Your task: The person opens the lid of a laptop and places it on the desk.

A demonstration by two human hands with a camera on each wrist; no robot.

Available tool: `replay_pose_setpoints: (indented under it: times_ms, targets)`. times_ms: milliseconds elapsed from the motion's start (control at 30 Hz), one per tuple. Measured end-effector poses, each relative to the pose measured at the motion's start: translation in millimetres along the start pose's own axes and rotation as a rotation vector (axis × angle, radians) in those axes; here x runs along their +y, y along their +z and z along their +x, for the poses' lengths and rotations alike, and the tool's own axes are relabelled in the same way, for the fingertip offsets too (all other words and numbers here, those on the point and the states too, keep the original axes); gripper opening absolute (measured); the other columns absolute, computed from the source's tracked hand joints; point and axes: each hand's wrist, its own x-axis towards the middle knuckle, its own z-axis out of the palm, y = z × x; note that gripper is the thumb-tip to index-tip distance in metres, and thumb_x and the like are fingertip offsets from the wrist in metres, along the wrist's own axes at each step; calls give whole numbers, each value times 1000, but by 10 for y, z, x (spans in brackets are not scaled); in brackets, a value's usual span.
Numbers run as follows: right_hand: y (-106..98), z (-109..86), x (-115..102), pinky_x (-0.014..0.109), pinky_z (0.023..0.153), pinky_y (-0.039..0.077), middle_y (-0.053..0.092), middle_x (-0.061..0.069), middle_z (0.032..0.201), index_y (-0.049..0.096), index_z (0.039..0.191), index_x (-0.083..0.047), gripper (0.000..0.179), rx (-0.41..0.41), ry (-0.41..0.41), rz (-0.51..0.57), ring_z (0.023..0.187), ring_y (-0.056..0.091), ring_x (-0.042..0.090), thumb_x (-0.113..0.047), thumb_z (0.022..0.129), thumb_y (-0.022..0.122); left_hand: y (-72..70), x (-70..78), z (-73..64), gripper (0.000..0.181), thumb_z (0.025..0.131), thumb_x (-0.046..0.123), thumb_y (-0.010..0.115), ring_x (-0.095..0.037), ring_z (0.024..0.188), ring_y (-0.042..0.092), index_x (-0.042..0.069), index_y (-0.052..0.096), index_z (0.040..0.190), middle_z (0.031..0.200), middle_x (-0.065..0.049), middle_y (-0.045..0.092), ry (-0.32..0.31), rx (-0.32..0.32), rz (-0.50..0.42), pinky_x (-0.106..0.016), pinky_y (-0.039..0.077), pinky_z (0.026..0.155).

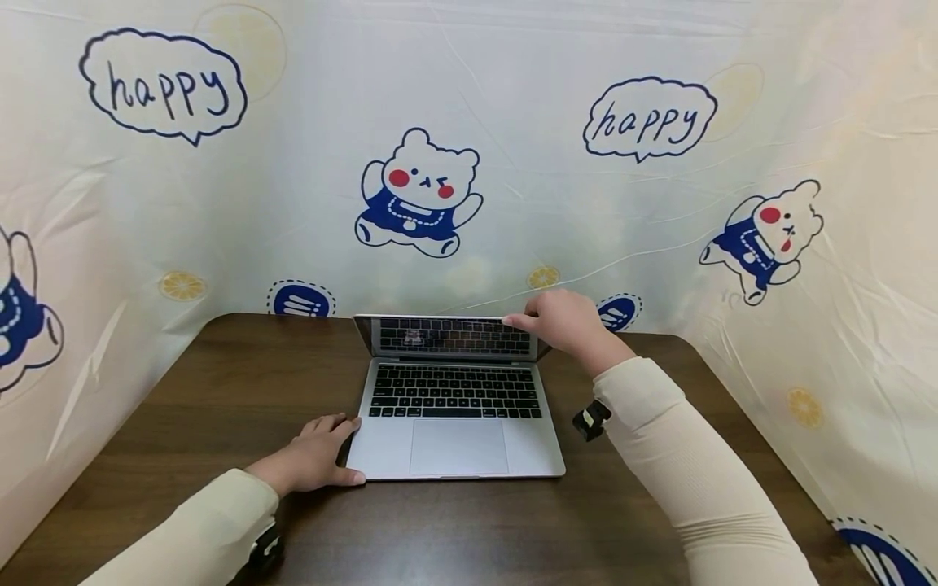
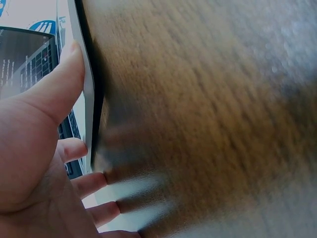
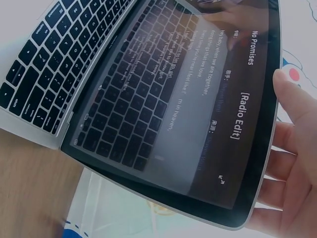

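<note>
A silver laptop [image 1: 454, 448] with black keys lies on the brown table, its screen [image 1: 458, 335] raised and tilted. My right hand [image 1: 567, 321] grips the screen's top edge near the right corner. In the right wrist view, the thumb [image 3: 290, 89] is at the front rim and the fingers [image 3: 271, 193] reach behind it. The screen there shows lines of text under "No Promises" and reflects the keyboard. At the base's left side, my left hand [image 1: 311, 456] rests with fingertips by the edge. Its thumb [image 2: 69, 74] touches the front left corner.
The table [image 1: 220, 391] extends on both sides of the laptop and in front of it. Close behind and around it hangs a pale curtain [image 1: 528, 179] printed with bears, lemon slices and "happy" bubbles. Both wrists carry a black strapped device [image 1: 590, 420].
</note>
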Motion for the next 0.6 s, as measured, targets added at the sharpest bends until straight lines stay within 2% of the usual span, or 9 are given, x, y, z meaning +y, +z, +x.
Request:
replay_pose_setpoints:
  times_ms: [200, 433, 600]
  targets:
    - [-15, -4, 2, 28, 48, 29, 37, -7, 52, 52, 59, -17, 51, -9, -16, 6, 52, 37, 12, -54, 94, 53, 7, -9, -3, 90, 75, 48, 78, -59, 128, 29, -3, 42, 141, 142, -37, 33, -1, 3, -1, -70, 32, 97]
    - [-33, -19, 14, 28, 48, 29, 38, -7, 53, 57, 63, -17, 46, -19, -34, 31, 52, 38, 12, -49, 95, 55, -4, -2, -4, 89, 76, 47, 78, -59, 128, 29, -3, 42, 141, 142, -37, 34, 3, 8, 14, -69, 32, 97]
    - [-57, -32, 54, 28, 49, 29, 35, -7, 53, 53, 61, -16, 46, -16, -42, 41, 51, 36, 12, -45, 96, 56, -7, 7, -7, 89, 76, 47, 78, -59, 128, 29, -3, 42, 141, 142, -37, 33, -1, 5, 11, -69, 32, 97]
